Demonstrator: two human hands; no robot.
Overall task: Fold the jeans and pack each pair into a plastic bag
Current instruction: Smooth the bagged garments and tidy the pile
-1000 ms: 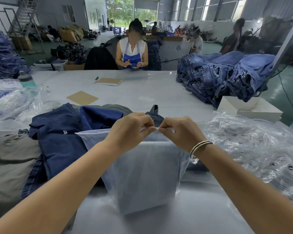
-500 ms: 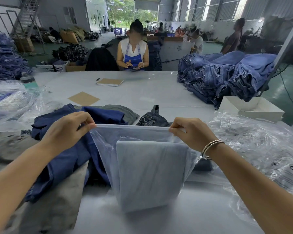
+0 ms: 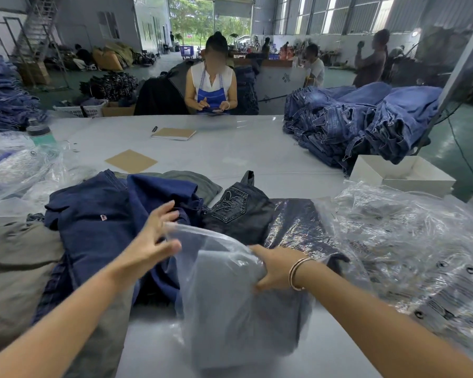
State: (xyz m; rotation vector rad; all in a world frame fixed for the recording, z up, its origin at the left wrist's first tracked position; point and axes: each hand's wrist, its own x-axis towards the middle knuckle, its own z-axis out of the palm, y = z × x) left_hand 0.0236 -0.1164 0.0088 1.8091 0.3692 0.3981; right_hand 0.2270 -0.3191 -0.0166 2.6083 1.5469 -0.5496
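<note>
A clear plastic bag (image 3: 224, 317) with a folded grey-blue pair of jeans inside lies on the white table in front of me. My right hand (image 3: 273, 271) grips the bag's right upper edge, fingers curled round the bag and the jeans. My left hand (image 3: 153, 241) is spread with straight fingers just left of the bag's top edge, over a dark blue pair of jeans (image 3: 101, 227). A black pair with an embroidered pocket (image 3: 232, 205) lies behind the bag. A pile of empty plastic bags (image 3: 410, 241) sits to the right.
A big stack of blue jeans (image 3: 366, 121) fills the far right of the table, with a white box (image 3: 402, 175) beside it. A notebook (image 3: 174, 133), a card square (image 3: 131, 160), more bags and a bottle (image 3: 40, 132) lie left. A person sits opposite. Grey garments (image 3: 14, 263) lie at left.
My left hand has let go of the bag's top edge and opened. My right hand has dropped from the top edge and now grips the bagged jeans, tilting the bag to the right.
</note>
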